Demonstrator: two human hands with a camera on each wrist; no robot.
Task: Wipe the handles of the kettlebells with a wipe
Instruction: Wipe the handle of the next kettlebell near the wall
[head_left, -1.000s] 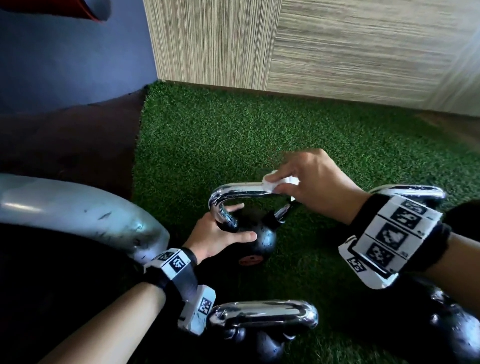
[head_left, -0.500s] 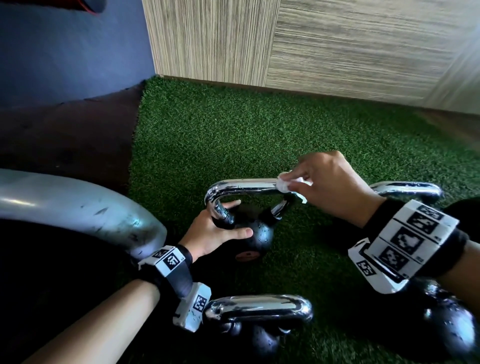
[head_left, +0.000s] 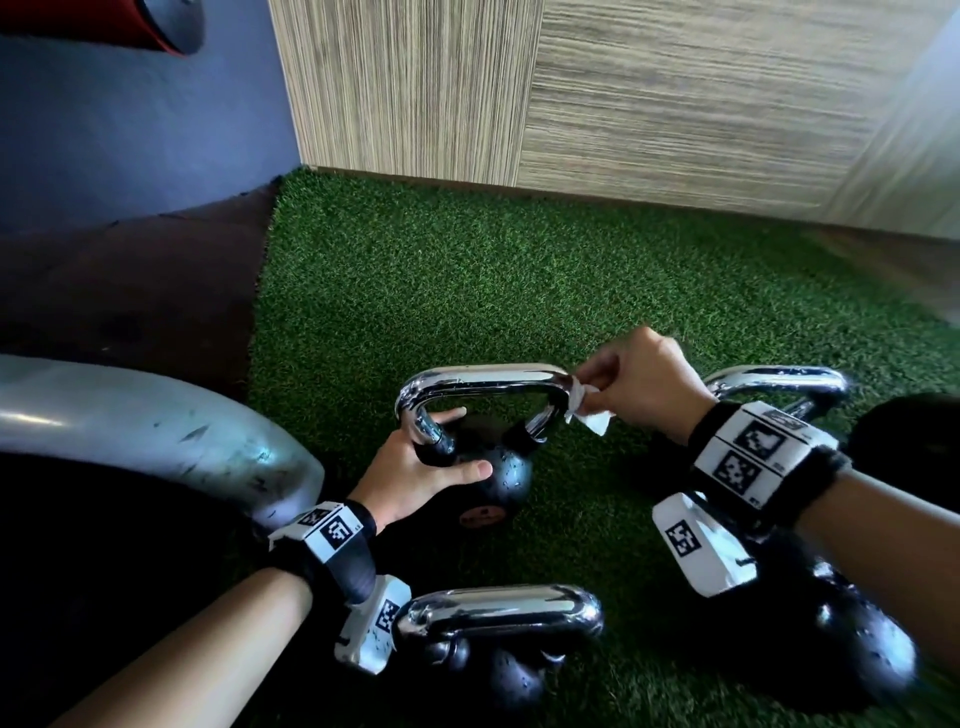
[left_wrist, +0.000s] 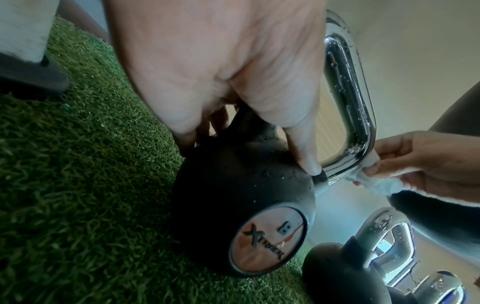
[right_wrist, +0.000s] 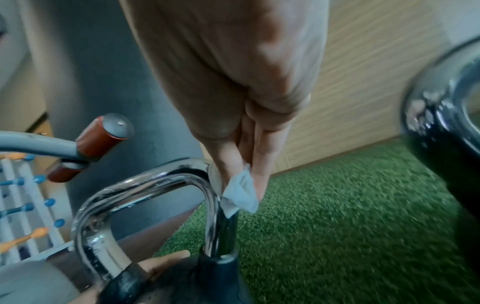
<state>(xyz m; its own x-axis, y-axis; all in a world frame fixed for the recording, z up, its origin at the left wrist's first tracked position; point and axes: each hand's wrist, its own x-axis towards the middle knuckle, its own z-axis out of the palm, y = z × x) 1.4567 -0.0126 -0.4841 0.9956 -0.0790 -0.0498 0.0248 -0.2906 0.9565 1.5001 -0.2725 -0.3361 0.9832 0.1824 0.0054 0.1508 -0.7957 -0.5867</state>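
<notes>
Chrome, head view: your right hand (head_left: 641, 382) pinches the white wipe (head_left: 587, 413) against the right bend of the chrome handle (head_left: 483, 376) of the middle kettlebell (head_left: 488, 478), which stands on the green turf (head_left: 519, 280).
Left hand, head view: your left hand (head_left: 410, 475) grips the kettlebell where the handle's left leg meets the black ball, thumb lying across the ball.
Neighbours, head view: a near kettlebell (head_left: 498, 618) stands just in front of you, a right kettlebell (head_left: 779, 382) behind your right wrist, and a grey metal tube (head_left: 156, 431) curves at your left.
Left wrist view: your thumb (left_wrist: 301, 148) presses on the ball beside the handle's foot; water drops speckle the handle (left_wrist: 345, 82), and the wipe (left_wrist: 374, 183) touches its corner.
Right wrist view: thumb and fingers (right_wrist: 259, 164) hold the crumpled wipe (right_wrist: 240, 191) flat against the outer side of the handle (right_wrist: 207, 185), just below the bend.
</notes>
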